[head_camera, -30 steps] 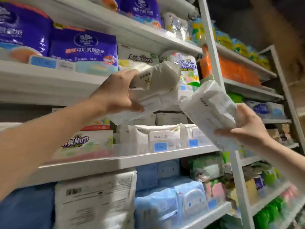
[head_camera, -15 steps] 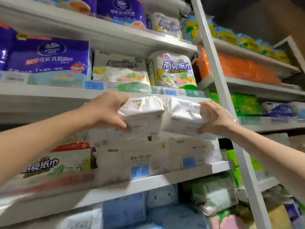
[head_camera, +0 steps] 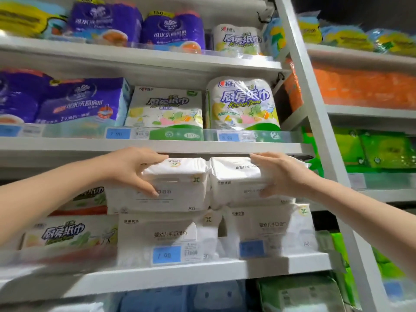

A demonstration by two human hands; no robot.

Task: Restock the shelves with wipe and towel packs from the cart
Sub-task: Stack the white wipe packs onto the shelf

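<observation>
The left hand [head_camera: 132, 170] wraps the left end of a soft white plastic-wrapped wipe pack [head_camera: 180, 188], with its fingers laid over the top and its thumb pressed down the front face. The right hand [head_camera: 283, 174] mirrors it on the right end of a second white wipe pack [head_camera: 236, 176], fingers over the top and thumb near the lower front edge. Both hands are half closed around their packs, and neither is clenched.

The two packs sit side by side, touching in the middle. They rest on a lower row of matching white wipe packs [head_camera: 157, 235], which stands on the pale metal shelf board [head_camera: 202, 273]. Their tops lie just beneath the shelf above [head_camera: 90, 145].

The packs probably have some heft from damp contents, inside a slick film that yields to pressure. The short ends look like the best place to hold them, with the palm against the side so the middle does not sag. Soft packs stacked on soft packs may creep forward, so a flat push on the front face would likely seat them better than a squeeze.

A white and green kitchen towel pack [head_camera: 67, 233] stands left of the lower row, and a blue price label [head_camera: 166, 254] hangs on the shelf's front strip. A white upright post [head_camera: 315, 131] rises just right of the right hand. The cart is out of view.
</observation>
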